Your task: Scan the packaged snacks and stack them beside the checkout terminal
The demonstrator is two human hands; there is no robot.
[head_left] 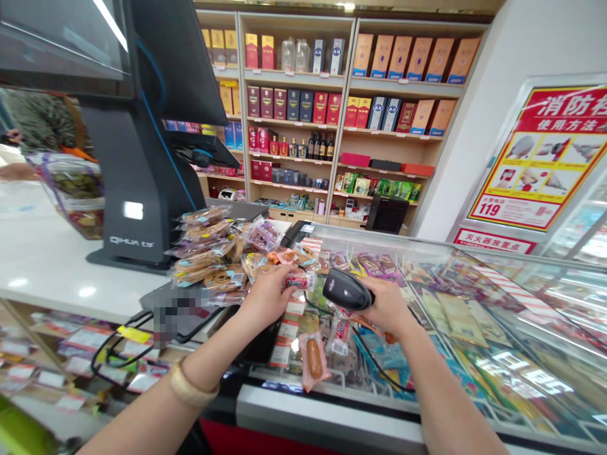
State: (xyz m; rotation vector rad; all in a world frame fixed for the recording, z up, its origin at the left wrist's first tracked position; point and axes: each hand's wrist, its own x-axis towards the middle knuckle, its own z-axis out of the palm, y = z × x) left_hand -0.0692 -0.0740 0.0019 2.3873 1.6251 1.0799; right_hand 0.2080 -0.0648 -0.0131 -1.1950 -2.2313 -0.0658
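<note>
My left hand (268,296) pinches a small red-and-white wrapped snack (300,280) over the glass counter. My right hand (386,304) is wrapped round a black barcode scanner (345,289), whose head points left toward that snack, with a small gap between them. Below the hands, a vacuum-packed sausage (313,357) and another red-and-white wrapped snack (340,335) lie on the glass. Just left of my left hand is a heap of clear-bagged snacks (205,256). Part of the scanner's handle is hidden by my right fingers.
A dark checkout terminal (142,170) stands on the white counter (33,253) at left. The scanner's black cable (372,359) loops over the glass display case (512,265). Several boxes fill the shelves (296,79) behind. A person's hand (16,172) shows at far left.
</note>
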